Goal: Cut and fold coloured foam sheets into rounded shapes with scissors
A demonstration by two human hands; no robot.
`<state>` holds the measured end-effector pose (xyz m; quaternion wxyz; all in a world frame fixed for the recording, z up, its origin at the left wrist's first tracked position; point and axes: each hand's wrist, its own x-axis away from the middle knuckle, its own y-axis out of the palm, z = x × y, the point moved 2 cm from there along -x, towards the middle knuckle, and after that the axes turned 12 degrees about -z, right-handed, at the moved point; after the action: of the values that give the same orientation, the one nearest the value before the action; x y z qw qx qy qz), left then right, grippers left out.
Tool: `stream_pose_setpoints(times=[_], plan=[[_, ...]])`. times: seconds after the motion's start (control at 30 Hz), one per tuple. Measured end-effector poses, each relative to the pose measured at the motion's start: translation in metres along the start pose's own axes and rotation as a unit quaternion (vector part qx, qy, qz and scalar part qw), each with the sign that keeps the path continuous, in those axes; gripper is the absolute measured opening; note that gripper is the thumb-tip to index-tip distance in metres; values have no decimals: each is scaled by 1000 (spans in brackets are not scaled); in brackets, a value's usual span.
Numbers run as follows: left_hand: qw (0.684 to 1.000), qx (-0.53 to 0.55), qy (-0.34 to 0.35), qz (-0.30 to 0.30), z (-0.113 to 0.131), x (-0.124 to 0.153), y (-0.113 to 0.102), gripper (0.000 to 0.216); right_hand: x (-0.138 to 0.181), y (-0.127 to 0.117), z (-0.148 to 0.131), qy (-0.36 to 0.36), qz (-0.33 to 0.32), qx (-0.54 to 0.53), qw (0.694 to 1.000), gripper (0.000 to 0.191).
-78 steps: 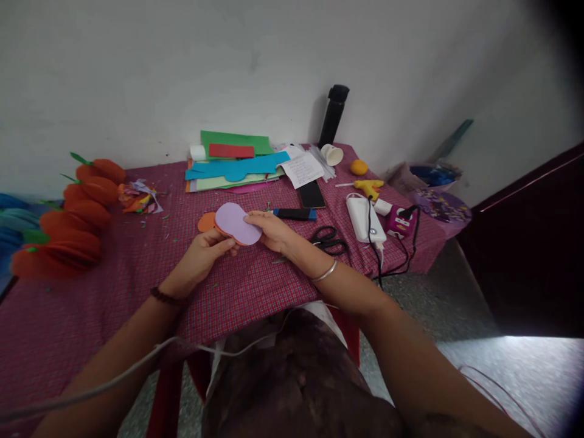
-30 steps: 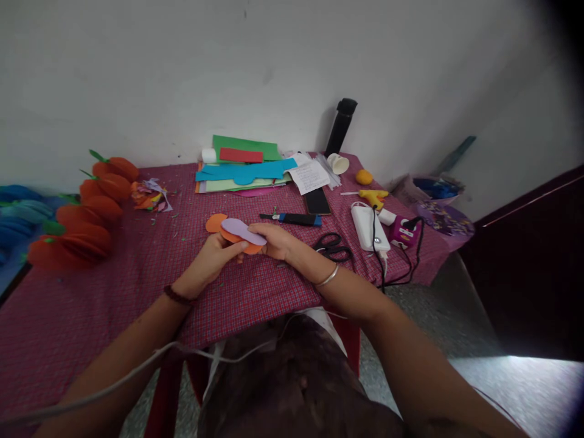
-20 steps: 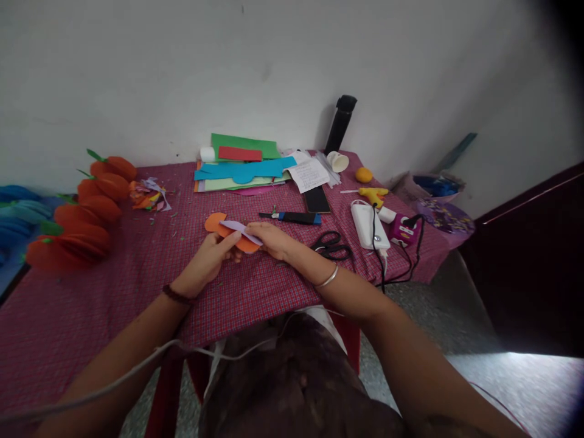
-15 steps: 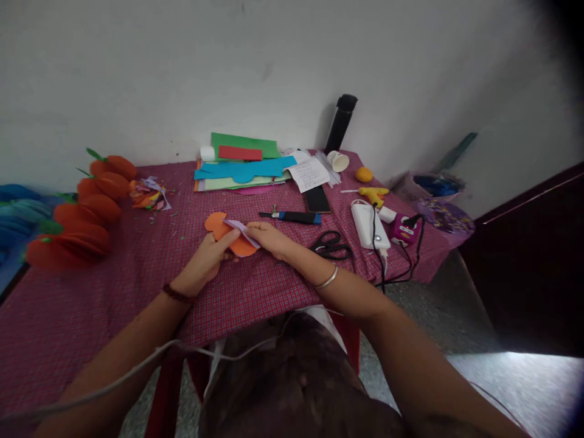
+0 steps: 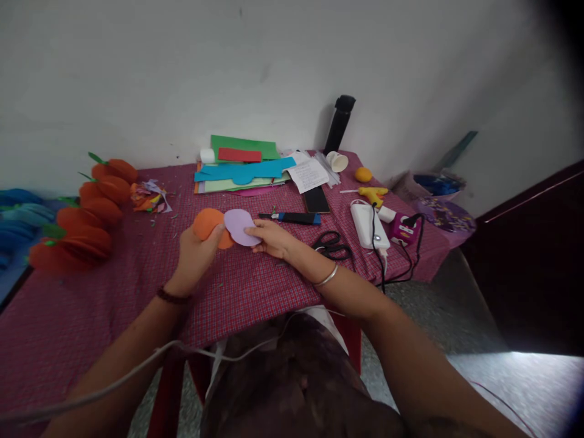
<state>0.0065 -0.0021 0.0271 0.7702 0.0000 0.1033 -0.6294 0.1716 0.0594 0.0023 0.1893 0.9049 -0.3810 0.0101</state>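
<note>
Between thumb and fingers, my left hand (image 5: pixel 199 249) pinches an orange paper cutout (image 5: pixel 208 221) with rounded lobes. My right hand (image 5: pixel 269 238) grips a lilac paper cutout (image 5: pixel 238 226) of similar rounded outline. The lilac piece overlaps the right part of the orange one; whether the two are joined I cannot tell. Both are held just over the table's near middle. Just beyond my right hand lies a blue and black utility knife (image 5: pixel 298 218), and black-handled scissors (image 5: pixel 332 245) rest to its right.
Orange paper pumpkins (image 5: pixel 75 246) line the left, near a heap of paper scraps (image 5: pixel 150 196). Coloured paper sheets (image 5: pixel 246 170) lie against the wall. A phone (image 5: pixel 316 199), black bottle (image 5: pixel 340 125), yellow glue gun (image 5: pixel 374 194), white power bank (image 5: pixel 368 224) and cables are at the right.
The lilac cutout, earlier tilted and partly folded against the orange one, now faces up flat. My left hand has shifted left with the orange cutout, and the two pieces are spread further apart.
</note>
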Motion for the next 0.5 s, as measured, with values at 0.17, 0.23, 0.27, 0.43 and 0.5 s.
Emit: stream_pose_setpoints(times=[0.17,0.23,0.27,0.43,0.5], plan=[[988,138,-37,-55,1,-3,5,31,1,-19,-15,-117,137,39,983,6],[979,177,-60,-80,0,-3,7,29,6,-22,-22,-174,182,112,961,8],[976,186,-70,-90,-1,-3,9,27,10,-22,-26,-203,197,171,944,7],[957,232,-105,-136,-8,1,18,18,24,-3,-31,-265,168,481,819,12],[948,257,-109,-151,-11,2,24,12,26,6,-27,-259,135,571,767,16]])
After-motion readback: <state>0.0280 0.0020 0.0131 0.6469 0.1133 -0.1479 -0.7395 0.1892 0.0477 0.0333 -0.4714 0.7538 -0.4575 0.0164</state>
